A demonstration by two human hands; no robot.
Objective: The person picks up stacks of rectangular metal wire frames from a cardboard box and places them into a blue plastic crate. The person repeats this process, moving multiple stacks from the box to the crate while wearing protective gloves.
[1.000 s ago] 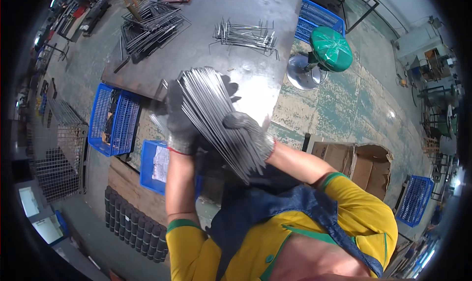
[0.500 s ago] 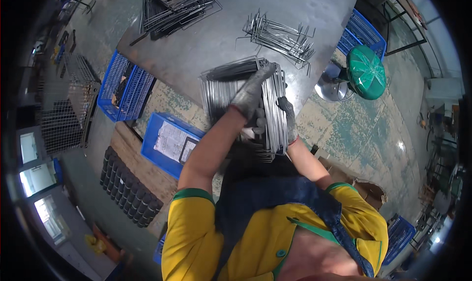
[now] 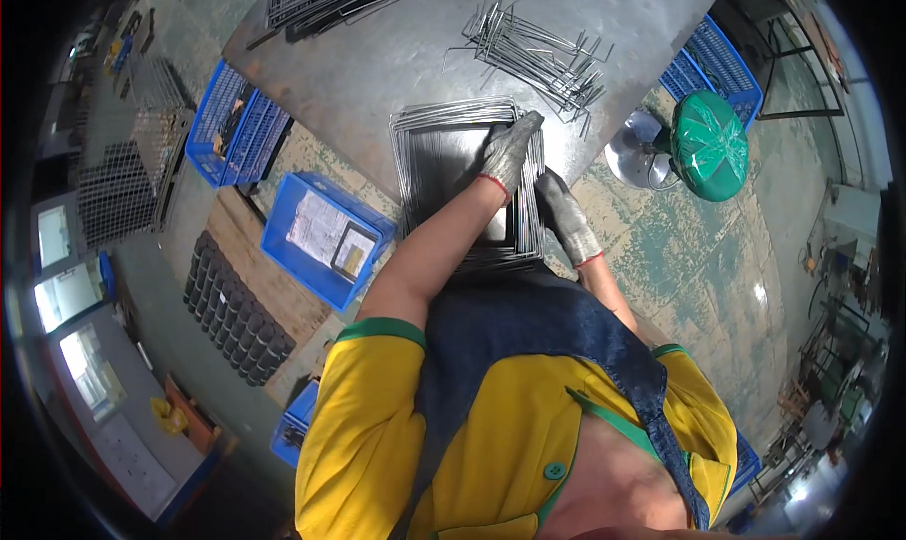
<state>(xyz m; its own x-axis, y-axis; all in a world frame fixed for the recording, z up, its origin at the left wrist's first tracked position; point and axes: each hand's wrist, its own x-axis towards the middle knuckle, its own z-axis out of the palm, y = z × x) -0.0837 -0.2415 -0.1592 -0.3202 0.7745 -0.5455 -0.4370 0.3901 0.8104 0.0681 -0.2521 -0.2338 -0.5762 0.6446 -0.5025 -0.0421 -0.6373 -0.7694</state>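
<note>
A blue crate (image 3: pixel 262 134) is standing well left of the stack of wire frames (image 3: pixel 451 117), perhaps parked for reach from the side, its plastic walls showing a lattice of holes; a blue bin (image 3: pixel 300 268) is sitting nearer on the stack's left, smooth-sided, papers (image 3: pixel 314 221) lying flat in it; beyond the stack's left, a pile of dark frames (image 3: pixel 335 2) is lying on the table (image 3: pixel 434 49), thin rods crossing over dull, scuffed metal; the stack itself is resting at the table's near corner, close against the apron (image 3: pixel 510 313), perhaps so that the body is backing it, slim shiny bars forming an open-centred rectangle; the left hand (image 3: pixel 512 155), grey-gloved in knit with a red cuff, is reaching inside the stack's right side, seemingly bracing the bars from within, though whether this grip is closing on them I cannot tell; beyond the stack's right, bent wires (image 3: pixel 543 59) are lying heaped, square-cornered and glinting; the right hand (image 3: pixel 566 217), gloved alike, is lying against the stack's outer right side, its grip looking open and flat, likely supporting the bars; well right of the stack, a round stool (image 3: pixel 710 145) with a glossy, wrinkled green cover is standing
</note>
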